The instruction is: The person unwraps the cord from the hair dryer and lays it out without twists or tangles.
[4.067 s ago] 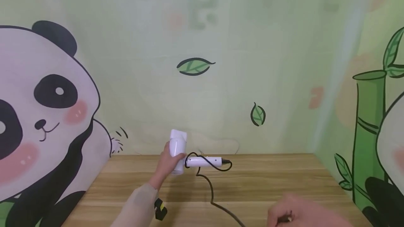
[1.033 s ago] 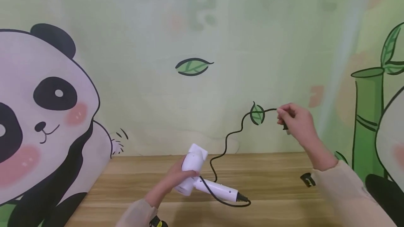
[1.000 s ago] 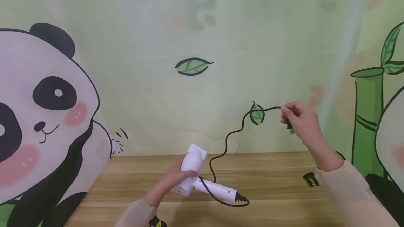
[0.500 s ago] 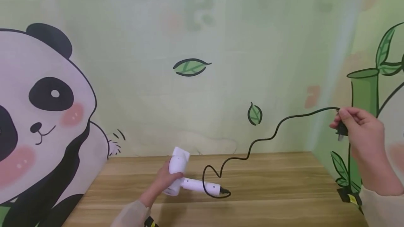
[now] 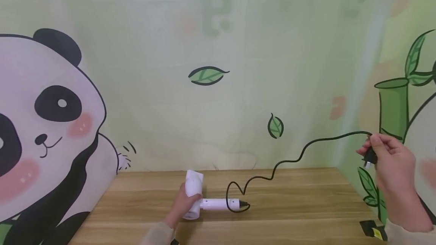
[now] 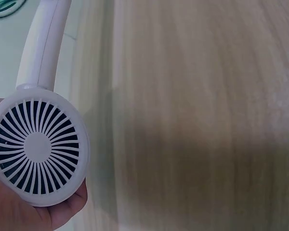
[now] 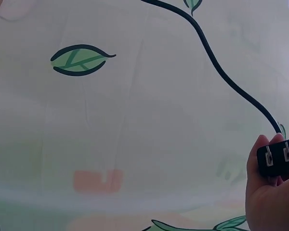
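Note:
A white hair dryer is held a little above the wooden table, left of centre in the head view. My left hand grips its barrel, and the handle points right. The left wrist view shows the round rear grille up close, with fingers curled around the barrel. From the handle end a black cord loops over the handle, then rises to the right. My right hand pinches the cord's far end at the black plug. Two metal prongs face the camera on the plug in the right wrist view.
Behind the table hangs a pale green backdrop printed with pandas, leaves and bamboo. Its printed right side stands close behind my right hand. The table's back edge meets the backdrop.
My right hand, low and blurred at first, took up the plug and moved up and far right, drawing out the cord, then dipped slightly. My left hand shifted the hair dryer right, then back left and lower.

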Available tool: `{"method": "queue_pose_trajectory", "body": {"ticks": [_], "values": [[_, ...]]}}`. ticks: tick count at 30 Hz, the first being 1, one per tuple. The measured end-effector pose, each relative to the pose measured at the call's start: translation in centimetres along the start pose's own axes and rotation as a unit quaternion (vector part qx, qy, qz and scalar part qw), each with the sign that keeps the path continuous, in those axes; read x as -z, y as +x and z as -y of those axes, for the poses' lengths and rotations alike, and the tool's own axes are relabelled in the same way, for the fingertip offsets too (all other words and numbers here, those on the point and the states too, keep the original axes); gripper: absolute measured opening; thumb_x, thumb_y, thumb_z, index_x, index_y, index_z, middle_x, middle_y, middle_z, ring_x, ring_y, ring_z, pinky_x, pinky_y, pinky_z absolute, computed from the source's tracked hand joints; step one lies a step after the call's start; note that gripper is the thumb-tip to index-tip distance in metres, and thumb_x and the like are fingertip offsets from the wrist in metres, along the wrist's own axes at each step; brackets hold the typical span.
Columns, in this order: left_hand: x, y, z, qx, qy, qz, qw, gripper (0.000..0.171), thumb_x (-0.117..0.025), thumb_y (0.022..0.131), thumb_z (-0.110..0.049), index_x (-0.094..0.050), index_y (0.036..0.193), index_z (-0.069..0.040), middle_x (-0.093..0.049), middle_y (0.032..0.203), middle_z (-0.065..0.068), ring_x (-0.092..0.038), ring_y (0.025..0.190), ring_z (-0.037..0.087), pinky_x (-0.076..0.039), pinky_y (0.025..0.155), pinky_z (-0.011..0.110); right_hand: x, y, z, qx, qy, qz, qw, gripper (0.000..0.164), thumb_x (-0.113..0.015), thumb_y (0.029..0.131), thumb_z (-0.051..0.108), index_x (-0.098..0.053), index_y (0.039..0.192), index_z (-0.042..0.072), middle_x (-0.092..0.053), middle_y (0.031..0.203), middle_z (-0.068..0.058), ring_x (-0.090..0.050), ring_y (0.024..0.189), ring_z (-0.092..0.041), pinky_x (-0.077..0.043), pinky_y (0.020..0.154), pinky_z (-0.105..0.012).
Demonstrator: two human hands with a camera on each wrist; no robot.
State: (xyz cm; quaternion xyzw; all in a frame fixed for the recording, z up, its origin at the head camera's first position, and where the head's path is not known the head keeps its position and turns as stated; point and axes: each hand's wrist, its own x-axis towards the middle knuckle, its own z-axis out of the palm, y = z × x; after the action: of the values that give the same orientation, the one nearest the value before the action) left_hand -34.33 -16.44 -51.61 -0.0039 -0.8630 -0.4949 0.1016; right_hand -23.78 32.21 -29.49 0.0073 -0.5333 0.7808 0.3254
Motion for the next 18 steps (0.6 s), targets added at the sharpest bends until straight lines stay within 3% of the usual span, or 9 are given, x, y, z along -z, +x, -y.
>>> {"method": "queue_pose_trajectory", "body": {"ticks": [4, 8, 11, 13, 18], "values": [[-0.4, -0.1, 0.2, 0.006, 0.006, -0.006, 0.9999, 0.078, -0.075, 0.077, -0.017, -0.040, 0.140, 0.015, -0.064, 0.115, 0.033, -0.066, 0.096, 0.039, -0.058, 0.080, 0.048, 0.9, 0.1, 0.7, -0.006, 0.081, -0.085, 0.993, 0.011, -0.065, 0.096, 0.016, -0.065, 0.095, 0.005, -0.064, 0.076, -0.001, -0.067, 0.062, -0.010, -0.060, 0.061, -0.018], [-0.6, -0.3, 0.3, 0.013, 0.000, -0.005, 0.9999, 0.079, -0.074, 0.077, -0.017, -0.039, 0.141, 0.015, -0.063, 0.116, 0.034, -0.065, 0.098, 0.040, -0.058, 0.082, 0.049, 2.5, 0.7, 0.9, 0.020, 0.213, -0.153, 0.965, 0.012, -0.060, 0.100, 0.011, -0.056, 0.098, -0.001, -0.060, 0.075, -0.006, -0.061, 0.059, -0.015, -0.057, 0.055, -0.021], [-0.7, -0.4, 0.5, 0.017, -0.001, -0.005, 0.9998, 0.080, -0.073, 0.077, -0.017, -0.038, 0.141, 0.016, -0.062, 0.116, 0.035, -0.065, 0.098, 0.041, -0.058, 0.082, 0.050, 3.9, 0.8, 0.5, 0.029, 0.261, -0.181, 0.948, 0.010, -0.056, 0.102, 0.007, -0.053, 0.100, -0.002, -0.058, 0.073, -0.008, -0.059, 0.056, -0.017, -0.055, 0.052, -0.023], [-0.7, -0.4, 0.6, 0.021, 0.001, -0.001, 0.9998, 0.081, -0.073, 0.077, -0.016, -0.037, 0.142, 0.016, -0.062, 0.117, 0.036, -0.065, 0.098, 0.041, -0.058, 0.083, 0.051, 4.7, 0.6, 0.2, 0.016, 0.251, -0.187, 0.950, 0.009, -0.055, 0.103, 0.007, -0.053, 0.100, -0.001, -0.059, 0.073, -0.008, -0.060, 0.055, -0.016, -0.055, 0.052, -0.023], [-0.8, -0.2, 0.7, 0.026, 0.003, 0.011, 0.9996, 0.083, -0.073, 0.078, -0.019, -0.035, 0.145, 0.014, -0.062, 0.118, 0.036, -0.066, 0.098, 0.041, -0.058, 0.082, 0.051, 5.2, -0.7, -1.2, -0.037, 0.135, -0.189, 0.972, 0.011, -0.059, 0.099, 0.013, -0.058, 0.092, 0.004, -0.062, 0.073, -0.002, -0.063, 0.056, -0.011, -0.057, 0.053, -0.019]]}}
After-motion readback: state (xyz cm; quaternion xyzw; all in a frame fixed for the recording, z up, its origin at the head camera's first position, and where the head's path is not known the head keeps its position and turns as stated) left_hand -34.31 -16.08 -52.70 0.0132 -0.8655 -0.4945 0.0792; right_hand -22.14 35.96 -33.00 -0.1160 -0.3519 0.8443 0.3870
